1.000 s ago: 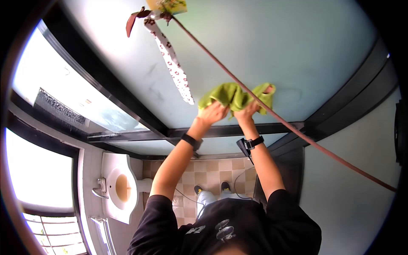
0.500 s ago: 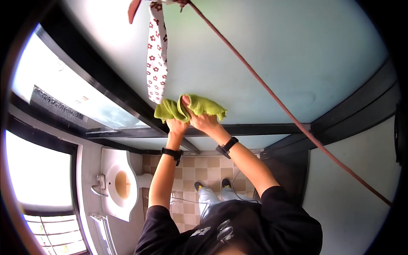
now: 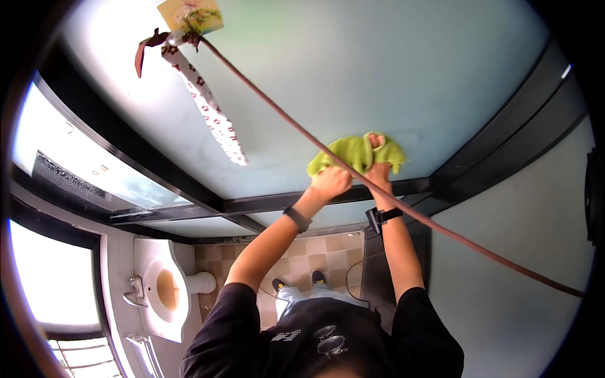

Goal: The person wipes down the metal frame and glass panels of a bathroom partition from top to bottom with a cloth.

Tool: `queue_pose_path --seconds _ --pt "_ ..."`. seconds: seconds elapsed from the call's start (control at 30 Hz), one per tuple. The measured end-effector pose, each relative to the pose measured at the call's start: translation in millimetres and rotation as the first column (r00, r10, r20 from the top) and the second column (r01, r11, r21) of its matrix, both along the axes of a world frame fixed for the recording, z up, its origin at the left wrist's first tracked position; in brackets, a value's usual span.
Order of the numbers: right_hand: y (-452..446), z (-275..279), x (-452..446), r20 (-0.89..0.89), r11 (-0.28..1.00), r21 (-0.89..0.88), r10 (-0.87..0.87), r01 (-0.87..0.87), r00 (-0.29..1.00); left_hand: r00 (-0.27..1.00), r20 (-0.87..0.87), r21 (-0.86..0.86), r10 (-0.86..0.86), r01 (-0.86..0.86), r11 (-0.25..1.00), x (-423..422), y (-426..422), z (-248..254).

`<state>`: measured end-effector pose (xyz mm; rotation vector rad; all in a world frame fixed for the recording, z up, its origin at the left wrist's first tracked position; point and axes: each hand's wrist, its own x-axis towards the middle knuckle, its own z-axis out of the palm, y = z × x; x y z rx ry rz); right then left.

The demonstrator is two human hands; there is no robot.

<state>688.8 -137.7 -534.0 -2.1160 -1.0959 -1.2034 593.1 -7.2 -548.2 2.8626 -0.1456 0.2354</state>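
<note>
Green cloth (image 3: 343,152) was held against a large frosted glass panel (image 3: 409,69), just above the lower bar of its black frame (image 3: 271,205). By the left hand (image 3: 332,181), the lower edge of the cloth was gripped, with the fingers curled in narrowly, almost like a fist. The right hand (image 3: 379,171) was placed near it and was partly covered by the cloth; some fingers were seen between the folds, but how tightly it was closed could not be told. On both wrists, dark bands (image 3: 297,218) were worn. In front of the cloth and the right wrist, a brown cord (image 3: 277,109) was seen, stretched slantwise from upper left to lower right. Near its upper end, a picture card (image 3: 207,17) and a white strip (image 3: 210,112) with dark red flowers were hung, well apart from both hands. At the left side, a white washbasin (image 3: 177,326) with a metal tap (image 3: 134,292) was seen. Below, the tiled floor (image 3: 328,253) was partly shown.
</note>
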Motion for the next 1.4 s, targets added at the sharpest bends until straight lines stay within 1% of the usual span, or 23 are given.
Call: queue_pose_path --seconds 0.07,0.13,0.23,0.3,0.37,0.43,0.53,0.57,0.63,0.67,0.7,0.73,0.77,0.83,0.87,0.97,1.07,1.13,1.17,1.23,1.27,1.37,1.4 --pt "-35 0 35 0.087 0.99 0.037 -0.136 0.133 0.987 0.885 0.454 0.022 -0.106 0.108 0.994 23 -35 22" --pt "-67 10 58 0.142 0.982 0.112 -0.17 0.155 0.975 0.761 0.621 0.066 -0.188 0.188 0.98 51 -64 50" --pt "-89 8 69 0.096 0.959 0.234 -0.186 0.16 0.978 0.737 0.645 0.056 -0.204 0.22 0.974 68 -95 74" --pt "-101 -45 86 -0.218 0.917 0.365 -0.085 0.162 0.972 0.789 0.574 0.04 -0.217 0.238 0.97 71 -104 67" --pt "-97 -76 90 -0.212 0.91 0.365 -0.124 0.197 0.969 0.837 0.499 0.025 -0.225 0.246 0.969 77 -105 46" --pt "-93 -123 97 -0.148 0.868 0.312 -0.358 0.387 0.922 0.819 0.52 -0.066 -0.241 0.32 0.945 79 -99 5" --pt "-71 -149 70 -0.27 0.884 0.22 -0.35 0.411 0.897 0.813 0.529 0.002 -0.243 0.285 0.959 53 -66 -32" --pt "-59 -173 66 -0.401 0.853 0.401 -0.165 0.334 0.901 0.764 0.59 0.064 -0.26 0.277 0.959 42 -54 -39" --pt "-31 -181 31 -0.454 0.878 0.219 -0.295 0.426 0.841 0.794 0.569 0.054 -0.214 0.224 0.973 18 -35 -42" --pt "-6 -178 12 -0.613 0.794 0.537 0.134 0.285 0.779 0.822 0.527 0.045 -0.214 0.225 0.973 11 -23 -53" --pt "13 -184 -1 -0.569 0.556 0.797 0.56 0.235 0.603 0.851 0.48 0.036 -0.215 0.226 0.974 -2 -11 -48" --pt "17 -222 10 -0.527 0.614 0.78 0.54 0.12 0.656 0.835 0.518 0.079 -0.188 0.172 0.982 -15 1 -42" --pt "30 -205 -12 -0.534 0.612 0.781 0.552 0.123 0.64 0.793 0.57 0.124 -0.215 0.175 0.977 -18 17 -72" --pt "59 -134 -67 -0.46 0.956 0.286 0.077 0.065 0.885 0.868 0.479 0.091 -0.131 0.099 0.991 -51 48 -51" --pt "73 -167 -58 -0.141 0.989 0.124 -0.067 0.085 0.988 0.909 0.405 0.117 -0.101 0.058 0.991 -63 63 -52" --pt "116 -152 -87 -0.01 0.99 0.114 0.083 -0.081 0.997 0.992 0.078 0.113 0.098 -0.106 0.988 -95 97 -49" --pt "152 -95 -119 0.022 0.977 0.162 0.136 -0.138 0.99 0.911 0.355 0.139 0.208 -0.271 0.952 -124 115 -8" --pt "169 -76 -133 -0.076 0.917 0.271 0.323 -0.292 0.943 0.777 0.596 0.051 0.203 -0.289 0.956 -146 127 -12" --pt "171 -61 -142 -0.108 0.892 0.29 0.39 -0.346 0.914 0.736 0.616 -0.02 0.282 -0.343 0.939 -158 124 3" --pt "163 -22 -158 -0.08 0.785 0.364 0.563 -0.501 0.823 0.715 0.692 0.17 0.1 -0.296 0.94 -188 135 7" --pt "156 -16 -162 -0.068 0.754 0.361 0.608 -0.549 0.791 0.705 0.703 0.134 0.088 -0.253 0.958 -203 135 10" --pt "125 -5 -171 -0.016 0.67 0.404 0.686 -0.623 0.727 0.649 0.75 0.179 0.127 -0.384 0.906 -251 125 15" --pt "112 -1 -173 -0.028 0.668 0.407 0.691 -0.623 0.722 0.67 0.735 0.304 0.105 -0.463 0.833 -266 123 20"
